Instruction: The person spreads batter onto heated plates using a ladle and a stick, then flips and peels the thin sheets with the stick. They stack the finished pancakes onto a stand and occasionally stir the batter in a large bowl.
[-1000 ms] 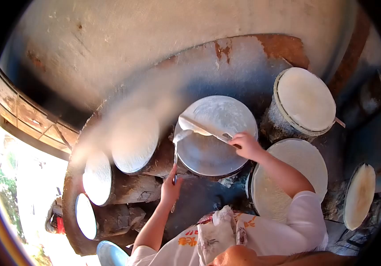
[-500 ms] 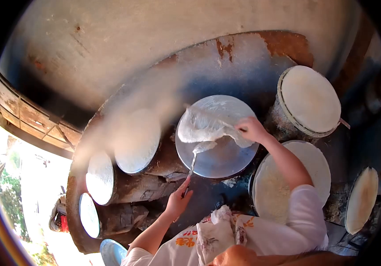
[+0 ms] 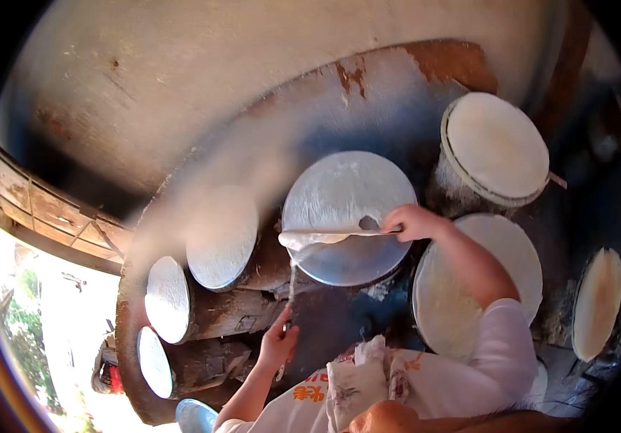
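Observation:
In the middle of the head view sits a round metal griddle [image 3: 354, 273] whose far half carries a thin white batter layer [image 3: 346, 184]. A small dark gap shows in that layer near my right hand [image 3: 413, 221]. The fingers of this hand are closed around the end of a long flat scraper [image 3: 357, 232], which lies across the griddle with batter along its edge. My left hand [image 3: 278, 345] grips the handle of a narrow spatula [image 3: 292, 285]. Its batter-coated blade is up at the griddle's left edge, close to the scraper's far end.
More round griddles stand around: a steaming one [image 3: 222, 242] to the left, smaller ones beyond it. On the right are a raised bucket-like drum with a pale top [image 3: 498, 148], a large pale disc [image 3: 469, 289] below my forearm, and another disc [image 3: 597, 304]. A curved wall rises behind.
The scraper has come toward me and now lies straight across the griddle, leaving a thinner batter layer behind it. The left hand's spatula has shifted left, from above the griddle to its edge.

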Action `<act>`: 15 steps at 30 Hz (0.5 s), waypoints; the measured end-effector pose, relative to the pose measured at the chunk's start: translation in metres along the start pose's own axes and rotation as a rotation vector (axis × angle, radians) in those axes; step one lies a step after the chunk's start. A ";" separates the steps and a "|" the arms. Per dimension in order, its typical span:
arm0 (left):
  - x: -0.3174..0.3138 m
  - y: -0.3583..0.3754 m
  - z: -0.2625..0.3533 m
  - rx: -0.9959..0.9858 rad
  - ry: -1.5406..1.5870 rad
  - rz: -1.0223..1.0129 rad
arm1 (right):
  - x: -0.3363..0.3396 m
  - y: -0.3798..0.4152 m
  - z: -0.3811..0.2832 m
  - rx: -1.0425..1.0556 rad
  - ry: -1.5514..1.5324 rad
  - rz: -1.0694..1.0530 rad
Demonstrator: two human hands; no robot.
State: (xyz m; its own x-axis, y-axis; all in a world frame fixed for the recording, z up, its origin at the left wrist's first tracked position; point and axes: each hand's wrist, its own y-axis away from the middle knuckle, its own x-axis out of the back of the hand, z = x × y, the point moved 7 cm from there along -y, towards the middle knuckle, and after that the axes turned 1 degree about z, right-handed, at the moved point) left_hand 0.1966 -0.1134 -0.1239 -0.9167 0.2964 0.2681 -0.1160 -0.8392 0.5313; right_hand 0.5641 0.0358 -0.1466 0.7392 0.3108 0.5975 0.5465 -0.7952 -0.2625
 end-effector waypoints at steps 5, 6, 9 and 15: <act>0.018 -0.040 0.005 -0.054 0.034 0.140 | 0.000 0.060 0.009 -0.285 0.461 0.646; 0.007 -0.052 0.003 -0.071 0.084 0.139 | -0.025 0.056 -0.001 -0.261 0.476 0.598; -0.017 -0.052 -0.004 -0.101 0.089 0.080 | -0.061 0.055 -0.032 -0.237 0.329 0.440; -0.028 -0.037 -0.005 -0.102 -0.046 0.056 | -0.057 0.059 -0.052 -0.279 0.351 0.538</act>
State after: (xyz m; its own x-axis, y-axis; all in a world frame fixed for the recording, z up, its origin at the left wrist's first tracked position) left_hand 0.2249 -0.0929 -0.1548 -0.9047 0.2659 0.3328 -0.1050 -0.8963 0.4308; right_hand 0.5337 -0.0556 -0.1566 0.6819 -0.3132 0.6610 -0.0161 -0.9099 -0.4146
